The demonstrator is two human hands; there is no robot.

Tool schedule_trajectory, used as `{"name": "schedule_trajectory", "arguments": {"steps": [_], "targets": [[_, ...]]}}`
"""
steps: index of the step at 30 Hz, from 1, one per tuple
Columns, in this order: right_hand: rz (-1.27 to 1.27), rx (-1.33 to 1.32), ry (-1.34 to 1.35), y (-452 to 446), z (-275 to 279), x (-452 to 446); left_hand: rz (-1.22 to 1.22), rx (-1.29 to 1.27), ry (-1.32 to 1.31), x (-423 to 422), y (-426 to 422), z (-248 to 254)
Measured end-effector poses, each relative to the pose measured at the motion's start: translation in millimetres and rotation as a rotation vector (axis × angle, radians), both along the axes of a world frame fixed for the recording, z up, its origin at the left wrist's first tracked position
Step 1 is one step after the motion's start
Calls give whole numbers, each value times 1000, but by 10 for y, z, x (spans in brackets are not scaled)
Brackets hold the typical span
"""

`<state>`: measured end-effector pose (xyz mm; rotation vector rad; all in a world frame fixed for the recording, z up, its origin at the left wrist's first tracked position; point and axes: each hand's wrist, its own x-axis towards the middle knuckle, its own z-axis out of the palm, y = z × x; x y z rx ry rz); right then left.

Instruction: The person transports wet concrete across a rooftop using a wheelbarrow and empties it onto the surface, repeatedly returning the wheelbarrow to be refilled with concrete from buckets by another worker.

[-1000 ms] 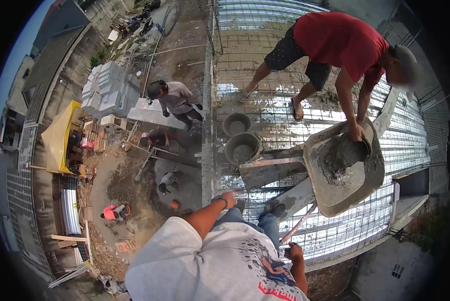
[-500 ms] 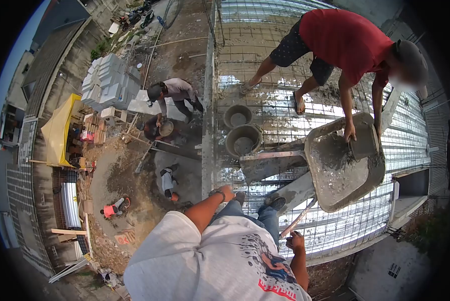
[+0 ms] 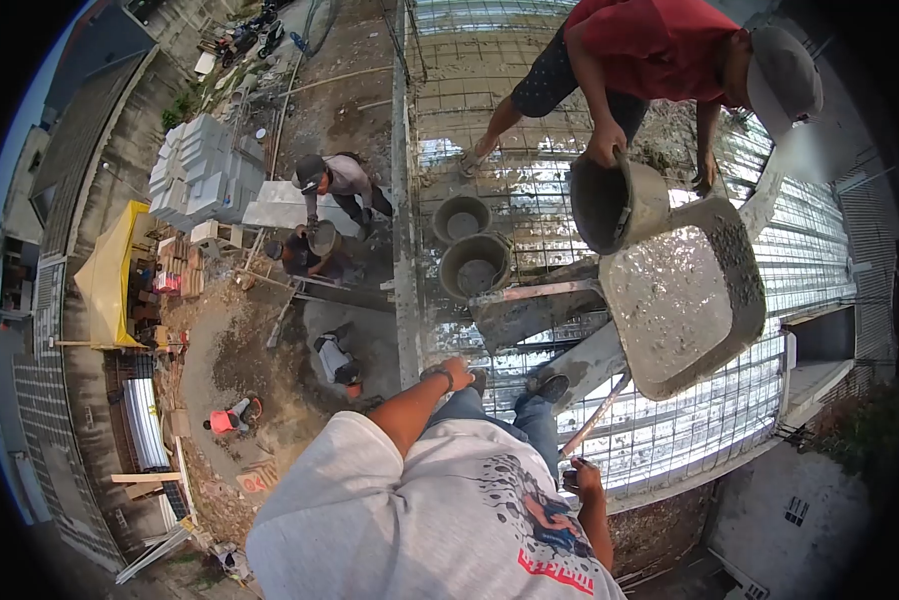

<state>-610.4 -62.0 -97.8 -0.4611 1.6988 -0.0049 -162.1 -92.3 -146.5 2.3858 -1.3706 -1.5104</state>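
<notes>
My left hand (image 3: 457, 373), a watch or band at its wrist, is curled closed by my knee, below the near handle of the wheelbarrow (image 3: 624, 350); anything inside it is hidden. Low on the right, my right hand (image 3: 586, 478) is closed around something dark, close to the end of the other wheelbarrow handle (image 3: 596, 416). I cannot make out whether it grips that handle. Wet grey concrete (image 3: 671, 290) fills much of the tray. Over the tray's far edge, a co-worker in a red shirt (image 3: 659, 45) holds a tilted bucket (image 3: 644, 205).
Two mortar-stained buckets (image 3: 461, 218) (image 3: 476, 266) stand on the rebar mesh (image 3: 529, 130) over shiny metal decking. A concrete edge (image 3: 406, 330) drops to the ground at left, where several people work near stacked white blocks (image 3: 204, 170). A plank (image 3: 574, 368) lies under the wheelbarrow.
The co-worker's bucket has come up out of the wheelbarrow tray and moved left, now tilted above its edge. The concrete in the tray looks fuller. My hands have hardly moved.
</notes>
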Motion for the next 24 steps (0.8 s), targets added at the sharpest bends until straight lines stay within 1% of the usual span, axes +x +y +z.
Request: {"name": "schedule_trajectory", "arguments": {"steps": [1,4,7,10,13,14,16,18,19,20,21,22,23,24], "targets": [[-4,14,-24,-4,2,-18,14,-52,-10,-12,32,-62],[17,21,-39,-16,-7,-45,10,-27,9,-21,53,-264],[38,27,-32,-36,-12,-36,20,44,4,-31,-4,-57],[50,36,-39,-46,-1,-9,17,27,54,4,-12,7],[117,43,-54,-106,47,57,28,17,13,30,19,-36],[129,51,-55,-130,95,104,47,9,52,58,33,-52],[87,66,-45,-119,61,119,57,-9,141,110,30,-110],[67,78,-80,-160,105,154,90,46,84,138,72,-385],[54,65,-74,-156,94,156,87,61,103,126,34,-268],[83,77,-82,-150,5,123,76,77,121,116,-14,-84],[154,38,-58,-136,-77,83,48,95,88,95,-55,-51],[124,79,-24,-145,-45,110,20,111,51,96,-53,-75],[142,62,-56,-170,12,102,37,73,115,127,2,-266],[196,14,-26,-118,-183,57,62,42,175,173,60,-495]]}}
